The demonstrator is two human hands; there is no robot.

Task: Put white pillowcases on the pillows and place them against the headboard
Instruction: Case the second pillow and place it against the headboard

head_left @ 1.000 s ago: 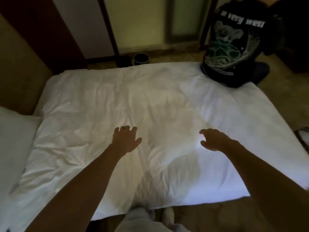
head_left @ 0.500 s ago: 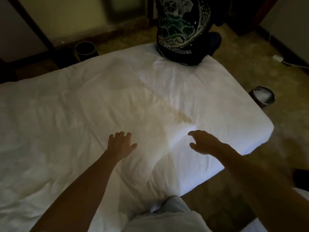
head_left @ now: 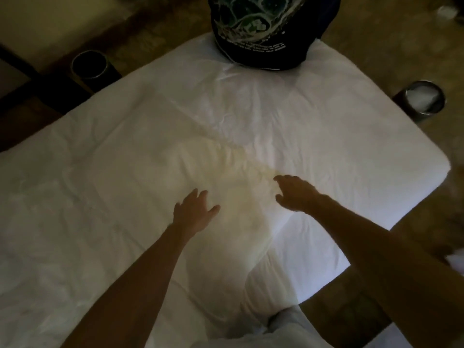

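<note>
Head view: left hand [head_left: 194, 212], at 7 o'clock from centre, is held flat with fingers spread and grips nothing; right hand [head_left: 296, 194], at 4 o'clock, has loosely curved fingers, thumb apart, and grips nothing. Both are over the wrinkled white bed cover [head_left: 125, 172]; contact cannot be determined. Whether the raised yellow-tinted white fold [head_left: 241, 197] between the hands is a pillowcase cannot be determined; a person in a dark printed T-shirt [head_left: 261, 33] is at 12 o'clock, a dark cylindrical bin [head_left: 89, 64] at 10 o'clock, and a metal cylindrical bin [head_left: 423, 100] at 2 o'clock.
</note>
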